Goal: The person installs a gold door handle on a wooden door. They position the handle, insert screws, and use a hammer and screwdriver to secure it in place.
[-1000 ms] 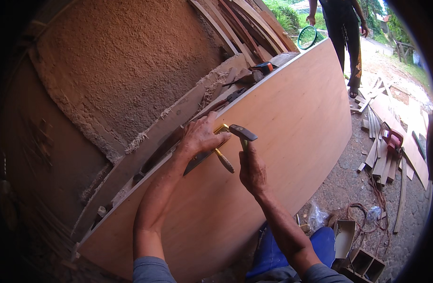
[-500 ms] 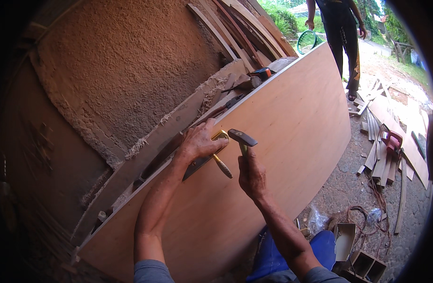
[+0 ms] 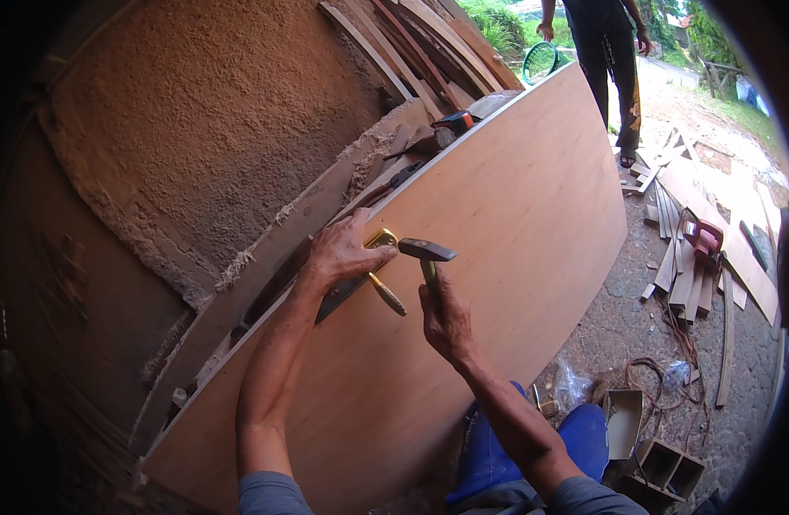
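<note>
A smooth wooden door panel (image 3: 506,197) lies slanted before me on its edge. My left hand (image 3: 339,253) grips a door handle (image 3: 386,293), its fingers over the panel's upper edge and its thumb on the gold end of the plate. The handle's long plate is partly hidden under that hand; its gold lever slants down across the wood. A hammer (image 3: 427,250) is in my right hand (image 3: 449,319), fingers wrapped round the short visible part of its handle. The hammer's head sits just right of my left thumb, close to the plate's gold end.
Behind the panel are a rough earthen wall (image 3: 214,129), leaning boards (image 3: 412,51) and an orange-black tape measure (image 3: 456,122). A person (image 3: 605,69) stands beyond, near a green ring-shaped thing (image 3: 540,62). At right lie wood strips, a red power tool (image 3: 706,239), cords and an open box (image 3: 623,421).
The whole view has shifted slightly, moving the scene left and up. The hammer's head has tilted to lie more level. Both hands keep their holds.
</note>
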{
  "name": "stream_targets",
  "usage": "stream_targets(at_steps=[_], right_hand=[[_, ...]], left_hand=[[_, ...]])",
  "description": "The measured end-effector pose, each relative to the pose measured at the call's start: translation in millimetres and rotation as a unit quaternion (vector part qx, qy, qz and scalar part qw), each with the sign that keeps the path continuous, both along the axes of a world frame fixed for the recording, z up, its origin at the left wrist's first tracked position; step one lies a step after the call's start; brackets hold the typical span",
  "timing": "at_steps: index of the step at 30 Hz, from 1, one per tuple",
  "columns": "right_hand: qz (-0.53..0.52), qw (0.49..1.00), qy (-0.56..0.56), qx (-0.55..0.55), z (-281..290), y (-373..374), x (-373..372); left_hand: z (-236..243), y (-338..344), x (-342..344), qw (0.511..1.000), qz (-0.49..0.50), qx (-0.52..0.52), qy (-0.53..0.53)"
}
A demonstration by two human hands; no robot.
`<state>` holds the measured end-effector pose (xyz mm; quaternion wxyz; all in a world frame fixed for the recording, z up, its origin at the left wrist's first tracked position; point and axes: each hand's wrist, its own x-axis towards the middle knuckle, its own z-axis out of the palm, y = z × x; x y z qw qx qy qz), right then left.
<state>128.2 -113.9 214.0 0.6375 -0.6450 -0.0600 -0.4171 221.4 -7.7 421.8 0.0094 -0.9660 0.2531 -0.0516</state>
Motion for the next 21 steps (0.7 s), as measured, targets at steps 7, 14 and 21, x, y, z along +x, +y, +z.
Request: stream_targets(at_steps=[7, 14, 21], right_hand=[[-0.056, 0.965, 0.122, 0.226, -157.4, -47.1, -65.6], [-0.303, 0.751, 0.555, 0.189, -386.0, -140.9, -127.2], [-0.168, 0.736, 0.649, 0.095, -426.3, -135.2, -126.0]], left_hand=[[-22.8, 8.1, 9.8, 0.995, -0.06, -0.085, 0.01], [-17.5, -1.7, 13.3, 0.988, -0.116, -0.096, 0.023], [-16.9, -5.5, 9.0, 0.99, -0.097, -0.089, 0.045]])
